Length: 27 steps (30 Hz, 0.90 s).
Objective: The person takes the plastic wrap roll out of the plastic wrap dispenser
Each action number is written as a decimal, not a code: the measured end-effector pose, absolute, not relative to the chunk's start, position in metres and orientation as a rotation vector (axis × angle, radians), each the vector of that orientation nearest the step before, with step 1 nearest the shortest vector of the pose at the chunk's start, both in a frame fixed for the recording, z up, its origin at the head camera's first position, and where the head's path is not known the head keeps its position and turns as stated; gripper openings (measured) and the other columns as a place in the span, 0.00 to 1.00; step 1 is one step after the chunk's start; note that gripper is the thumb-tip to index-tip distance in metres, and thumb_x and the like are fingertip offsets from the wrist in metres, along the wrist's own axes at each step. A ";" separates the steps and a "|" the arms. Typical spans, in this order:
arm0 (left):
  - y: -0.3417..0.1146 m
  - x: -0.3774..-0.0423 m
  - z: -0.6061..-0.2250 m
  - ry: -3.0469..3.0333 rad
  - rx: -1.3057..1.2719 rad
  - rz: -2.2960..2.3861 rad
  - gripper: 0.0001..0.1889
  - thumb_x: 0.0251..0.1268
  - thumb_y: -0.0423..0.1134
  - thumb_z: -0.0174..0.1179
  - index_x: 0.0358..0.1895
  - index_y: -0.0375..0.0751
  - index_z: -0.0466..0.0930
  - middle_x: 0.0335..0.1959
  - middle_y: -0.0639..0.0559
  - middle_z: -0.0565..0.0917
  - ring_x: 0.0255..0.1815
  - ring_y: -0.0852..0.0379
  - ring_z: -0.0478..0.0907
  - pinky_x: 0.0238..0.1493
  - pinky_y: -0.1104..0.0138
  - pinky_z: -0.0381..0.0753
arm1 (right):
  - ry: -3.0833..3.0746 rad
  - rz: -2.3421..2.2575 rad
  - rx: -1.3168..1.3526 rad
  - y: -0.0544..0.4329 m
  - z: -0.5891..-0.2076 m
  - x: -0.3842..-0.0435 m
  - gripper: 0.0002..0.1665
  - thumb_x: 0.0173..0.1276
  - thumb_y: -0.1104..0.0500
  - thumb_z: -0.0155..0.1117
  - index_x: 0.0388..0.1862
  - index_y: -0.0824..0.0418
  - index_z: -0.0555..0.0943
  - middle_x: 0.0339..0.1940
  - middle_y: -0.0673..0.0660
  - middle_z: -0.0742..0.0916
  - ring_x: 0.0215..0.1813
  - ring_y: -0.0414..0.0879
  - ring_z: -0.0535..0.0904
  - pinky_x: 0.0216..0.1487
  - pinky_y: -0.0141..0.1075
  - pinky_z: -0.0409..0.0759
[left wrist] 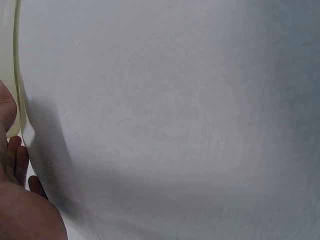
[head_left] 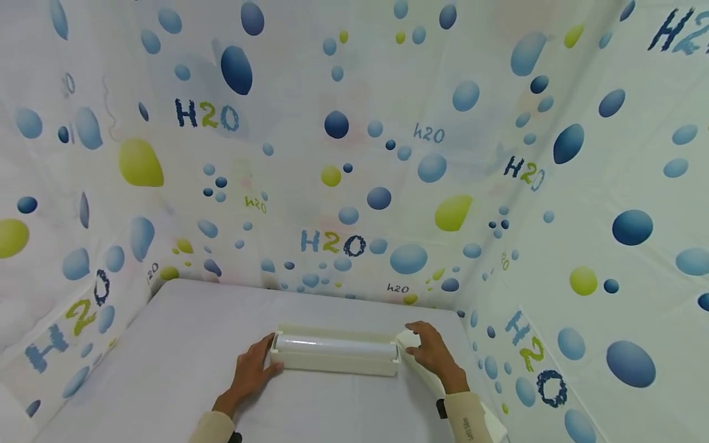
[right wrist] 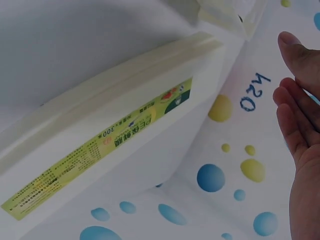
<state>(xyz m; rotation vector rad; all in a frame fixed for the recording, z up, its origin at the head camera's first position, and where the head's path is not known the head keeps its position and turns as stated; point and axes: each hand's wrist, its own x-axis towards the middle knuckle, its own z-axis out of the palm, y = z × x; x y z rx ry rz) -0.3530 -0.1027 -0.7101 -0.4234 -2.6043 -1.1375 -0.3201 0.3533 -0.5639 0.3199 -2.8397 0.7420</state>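
In the head view, an uncovered cream cling film dispenser [head_left: 335, 364] lies lengthwise on the table, with a roll of cling film [head_left: 338, 346] inside it. My left hand [head_left: 252, 372] holds the dispenser's left end, thumb at the front corner and fingers toward the back. Close to the right end is my right hand [head_left: 434, 354], empty, its thumb and fingers apart. Partly beneath that forearm lies a long cream lid [head_left: 426, 375]. The right wrist view shows this lid's printed yellow-green label [right wrist: 107, 145] and, beyond, the dispenser's end [right wrist: 227, 17].
A white cloth covers the table [head_left: 183, 344]. White curtains printed with blue and green drops and "H2O" hang behind [head_left: 288, 178] and along both sides, the right one [head_left: 576, 307] close to the lid.
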 end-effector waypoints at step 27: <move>-0.102 -0.355 -0.715 -2.611 -0.400 -1.120 0.43 0.66 0.46 0.75 0.80 0.35 0.67 0.76 0.32 0.79 0.72 0.28 0.77 0.62 0.35 0.69 | -2.888 0.793 0.467 0.330 -0.585 -0.326 0.26 0.58 0.71 0.82 0.57 0.72 0.87 0.53 0.64 0.90 0.53 0.59 0.84 0.60 0.55 0.83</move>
